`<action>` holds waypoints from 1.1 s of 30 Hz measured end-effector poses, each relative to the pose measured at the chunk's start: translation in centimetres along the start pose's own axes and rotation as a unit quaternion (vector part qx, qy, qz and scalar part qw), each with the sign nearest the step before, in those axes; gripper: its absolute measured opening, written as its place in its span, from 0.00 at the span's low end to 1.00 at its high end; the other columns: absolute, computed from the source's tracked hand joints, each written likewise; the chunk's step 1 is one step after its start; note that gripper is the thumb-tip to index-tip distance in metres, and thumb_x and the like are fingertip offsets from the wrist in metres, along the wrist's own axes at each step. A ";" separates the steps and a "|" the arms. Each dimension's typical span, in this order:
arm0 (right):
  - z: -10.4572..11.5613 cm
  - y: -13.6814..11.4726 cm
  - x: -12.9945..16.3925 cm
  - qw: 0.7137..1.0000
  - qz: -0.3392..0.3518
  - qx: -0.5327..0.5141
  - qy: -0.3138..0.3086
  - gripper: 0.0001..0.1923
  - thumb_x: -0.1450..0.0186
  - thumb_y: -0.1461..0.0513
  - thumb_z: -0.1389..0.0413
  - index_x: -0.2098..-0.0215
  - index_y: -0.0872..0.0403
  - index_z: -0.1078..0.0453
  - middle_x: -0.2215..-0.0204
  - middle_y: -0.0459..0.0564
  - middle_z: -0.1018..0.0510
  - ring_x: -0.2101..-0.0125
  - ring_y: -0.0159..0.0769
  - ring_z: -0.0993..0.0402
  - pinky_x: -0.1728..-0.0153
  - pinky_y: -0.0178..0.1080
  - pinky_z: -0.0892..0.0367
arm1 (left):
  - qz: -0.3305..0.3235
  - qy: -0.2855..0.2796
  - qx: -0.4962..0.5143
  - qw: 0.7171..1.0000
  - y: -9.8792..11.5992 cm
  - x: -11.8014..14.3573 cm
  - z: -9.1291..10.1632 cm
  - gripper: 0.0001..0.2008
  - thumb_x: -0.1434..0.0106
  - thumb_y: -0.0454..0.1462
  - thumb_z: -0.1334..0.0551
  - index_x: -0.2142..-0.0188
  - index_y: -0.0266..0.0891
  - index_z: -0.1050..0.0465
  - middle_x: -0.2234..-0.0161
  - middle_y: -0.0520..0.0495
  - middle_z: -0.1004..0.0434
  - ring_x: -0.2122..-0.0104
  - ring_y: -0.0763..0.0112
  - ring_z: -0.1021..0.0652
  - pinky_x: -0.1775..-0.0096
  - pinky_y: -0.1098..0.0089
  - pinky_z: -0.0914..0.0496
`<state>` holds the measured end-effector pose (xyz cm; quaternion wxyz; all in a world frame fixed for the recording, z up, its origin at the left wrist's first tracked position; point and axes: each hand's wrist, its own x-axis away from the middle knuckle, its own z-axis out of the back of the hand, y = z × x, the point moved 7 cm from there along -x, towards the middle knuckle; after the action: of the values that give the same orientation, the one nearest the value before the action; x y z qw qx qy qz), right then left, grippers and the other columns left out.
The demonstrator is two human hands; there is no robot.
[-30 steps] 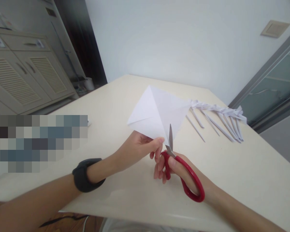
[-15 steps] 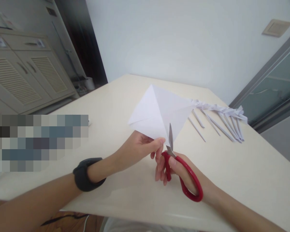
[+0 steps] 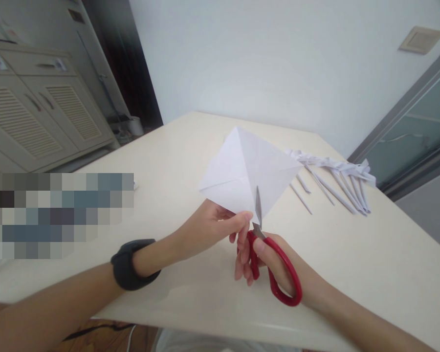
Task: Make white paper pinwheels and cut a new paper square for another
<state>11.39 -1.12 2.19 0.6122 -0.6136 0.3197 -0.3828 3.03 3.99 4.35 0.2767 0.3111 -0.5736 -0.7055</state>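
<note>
A white sheet of paper (image 3: 242,166) with crease lines is held up at its near corner by my left hand (image 3: 223,222), thumb on top and fingers beneath. My right hand (image 3: 269,256) grips red-handled scissors (image 3: 286,264), the thumb in the large loop. One scissor blade (image 3: 258,205) lies over the paper's near corner; the other is partly hidden. Behind the sheet, to the right, rests a strip of folded white paper pieces (image 3: 326,164). Several rolled paper sticks (image 3: 346,193) lie in front of it.
All this takes place over a cream table (image 3: 161,161) set against a white wall (image 3: 260,63). At the left, a blurred-out patch (image 3: 58,215) covers something on the table. A louvred cabinet (image 3: 40,107) stands beyond, and a glass-panelled frame (image 3: 418,122) is at the right.
The paper has shifted slightly right along with my left hand. The scissors' handles have swung a little left, and the blades look slightly closer together at the corner.
</note>
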 end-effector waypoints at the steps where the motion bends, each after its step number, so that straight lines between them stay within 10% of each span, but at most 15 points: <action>1: 0.0 0.0 0.0 1.000 -0.001 0.000 -0.001 0.24 0.35 0.46 0.59 0.64 0.58 0.35 0.79 0.49 0.28 0.79 0.30 0.34 0.75 0.36 0.35 | 0.000 -0.001 0.000 1.000 0.0 0.0 0.0 0.17 0.36 0.35 0.47 0.80 0.34 0.33 0.82 0.51 0.31 0.79 0.77 0.30 0.74 0.75 0.36; 15: 0.3 -0.1 -0.3 1.000 0.027 -0.011 0.006 0.23 0.36 0.45 0.57 0.69 0.56 0.37 0.75 0.49 0.30 0.75 0.30 0.34 0.70 0.37 0.36 | 0.021 -0.074 0.016 0.997 -0.4 0.1 -1.2 0.22 0.33 0.39 0.52 0.82 0.35 0.36 0.83 0.48 0.28 0.78 0.75 0.27 0.73 0.72 0.38; 33: 0.3 1.5 -0.3 1.000 0.031 0.001 0.001 0.21 0.34 0.49 0.57 0.63 0.57 0.35 0.78 0.48 0.27 0.79 0.29 0.34 0.75 0.34 0.35 | -0.005 0.034 0.015 0.999 -0.1 0.0 0.6 0.13 0.37 0.38 0.46 0.76 0.35 0.34 0.81 0.52 0.31 0.79 0.75 0.29 0.74 0.73 0.34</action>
<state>11.67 -0.79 0.69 0.6240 -0.6026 0.3390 -0.3640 2.61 4.40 4.32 0.2876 0.3417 -0.5727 -0.6875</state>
